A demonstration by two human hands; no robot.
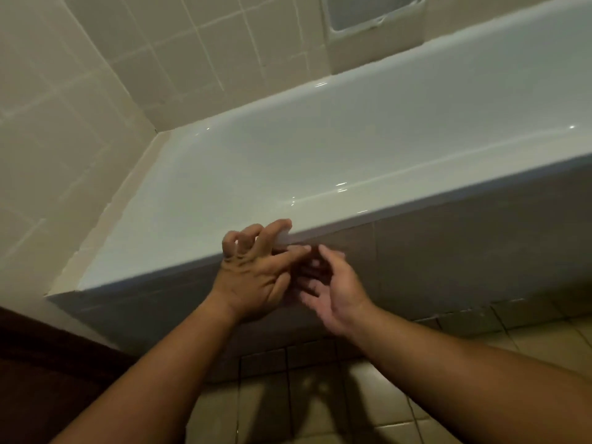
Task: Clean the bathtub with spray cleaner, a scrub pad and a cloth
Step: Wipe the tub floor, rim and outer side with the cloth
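So, tub (pixel 416 200): we saw it run near-left to far-right, rim just ahead.
Left hand (pixel 253 277): at rim, fingers spread, half-bent, empty.
Right hand (pixel 333 283): open, empty.

- bathtub (pixel 320 149): glossy white inside, grey front panel
- wall tiles (pixel 64 123): cream w/ pale grout grid
- floor tiles (pixel 416 395): beige, dark grout

Bathtub (pixel 320 161): white, glossy, long, set against tiled walls (pixel 160 59); rim glinting.

Left hand (pixel 253 274) splayed, right hand (pixel 333 290) loosely cupped
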